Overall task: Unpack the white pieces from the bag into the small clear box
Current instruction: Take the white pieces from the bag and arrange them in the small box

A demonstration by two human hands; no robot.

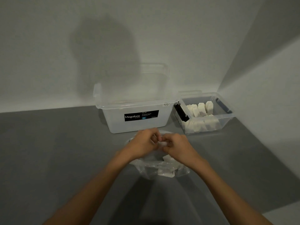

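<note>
Your left hand (pixel 144 141) and right hand (pixel 177 146) meet over the crumpled clear plastic bag (pixel 146 169) on the grey floor, fingers pinched together on one small white piece (pixel 162 144). At least two more white pieces lie in the bag. Behind stand two containers: the large translucent Megabox tub (pixel 138 114) and, just beside it, the small clear box (pixel 206 112), holding many white pieces, too packed to count.

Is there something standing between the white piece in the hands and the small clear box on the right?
Nothing visible does. The white piece is held between both hands above the clear plastic bag; the grey table toward the small clear box is bare.
</note>
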